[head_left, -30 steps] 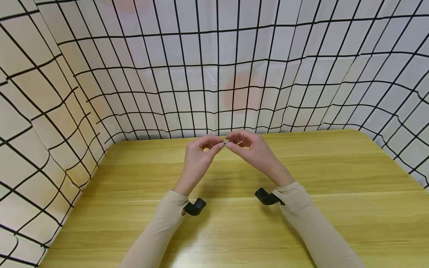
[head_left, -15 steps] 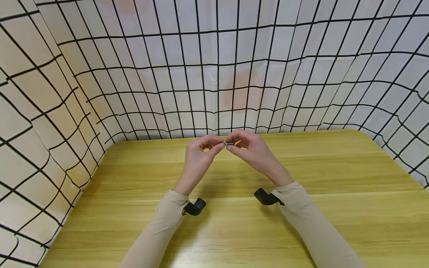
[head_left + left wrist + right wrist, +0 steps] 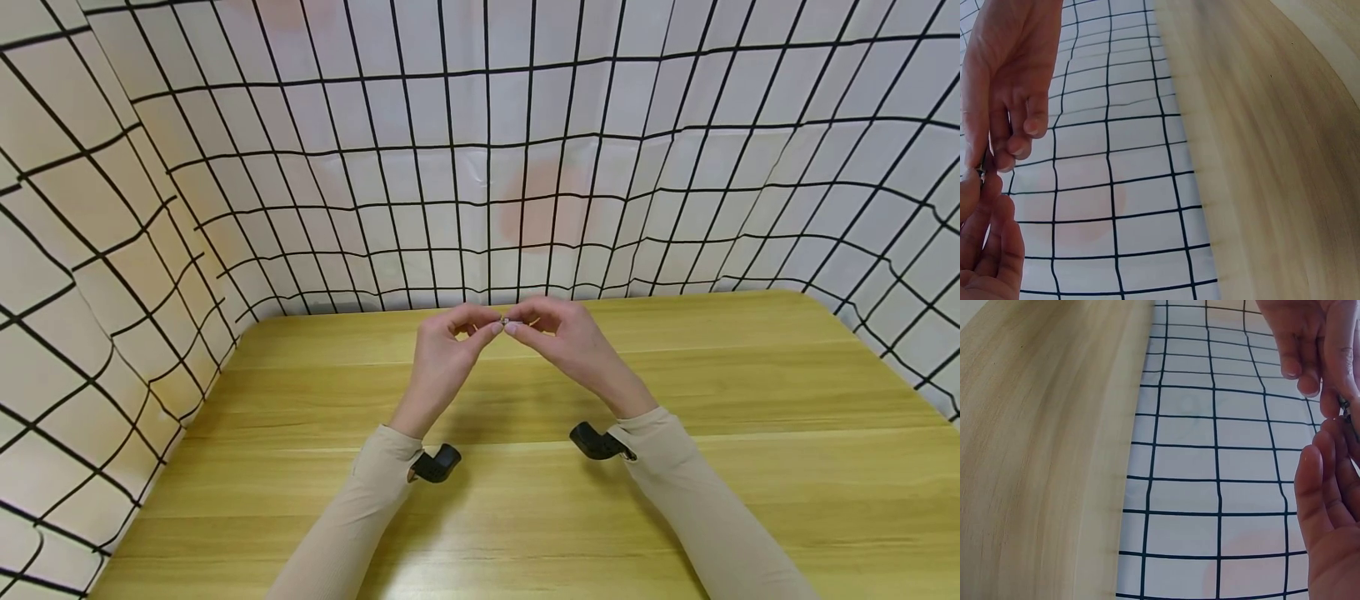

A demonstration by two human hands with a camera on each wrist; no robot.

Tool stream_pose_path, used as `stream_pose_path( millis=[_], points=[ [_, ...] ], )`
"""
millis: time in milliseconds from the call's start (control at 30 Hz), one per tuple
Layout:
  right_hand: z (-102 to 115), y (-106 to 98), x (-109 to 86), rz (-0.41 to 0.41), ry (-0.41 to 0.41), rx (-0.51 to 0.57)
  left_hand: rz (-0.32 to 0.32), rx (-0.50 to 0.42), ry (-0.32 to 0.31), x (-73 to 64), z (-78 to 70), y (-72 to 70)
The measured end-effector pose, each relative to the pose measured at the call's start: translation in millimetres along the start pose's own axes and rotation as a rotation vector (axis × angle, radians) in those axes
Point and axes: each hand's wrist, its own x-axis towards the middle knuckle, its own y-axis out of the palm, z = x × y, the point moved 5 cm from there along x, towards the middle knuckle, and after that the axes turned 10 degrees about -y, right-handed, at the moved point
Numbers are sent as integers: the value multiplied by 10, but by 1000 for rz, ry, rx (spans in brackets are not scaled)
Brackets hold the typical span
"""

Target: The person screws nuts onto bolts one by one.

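Observation:
In the head view a tiny silvery metal piece (image 3: pixel 506 322) with a thin shaft sits between the two hands, raised over the back of the table. It is too small to tell its exact kind. My left hand (image 3: pixel 444 357) pinches its left end between thumb and forefinger. The thumb and forefinger of my right hand (image 3: pixel 577 350) pinch the shaft from the right. In the left wrist view the metal piece (image 3: pixel 982 169) shows as a dark glint between the meeting fingertips. Fingers hide most of this metal piece (image 3: pixel 1344 407) in the right wrist view.
A wooden table (image 3: pixel 480 517) lies under both forearms. White sheeting with a black grid (image 3: pixel 480 167) rises behind the table and at both sides. Black wrist cameras (image 3: pixel 438 463) stick out from the beige sleeves (image 3: pixel 360 517).
My right fingers have shifted slightly, opening around the shaft half a second ago and closing on it again now. The left hand has stayed almost still.

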Motion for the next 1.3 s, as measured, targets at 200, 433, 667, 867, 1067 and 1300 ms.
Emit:
stream_pose_path(
  millis=[200, 433, 667, 867, 1067, 1300],
  points=[
    [10, -10, 7, -3, -21, -42, -4, 14, 9, -7, -12, 4],
    [-17, -32, -2, -25, 17, -43, -14, 4, 5, -8, -4, 6],
    [152, -35, 28, -24, -39, -24, -15, -8, -6, -1, 10, -2],
    [387, -4, 46, -14, -82, -31, -11, -14, -2, -1, 19, 0],
    [198, 13, 40, -25, -85, -26, -6, -23, 6, 2, 20, 7],
    [45, 11, 19, -22, -67, -44, -5, -15, -2, -1, 14, 1]
  ],
)
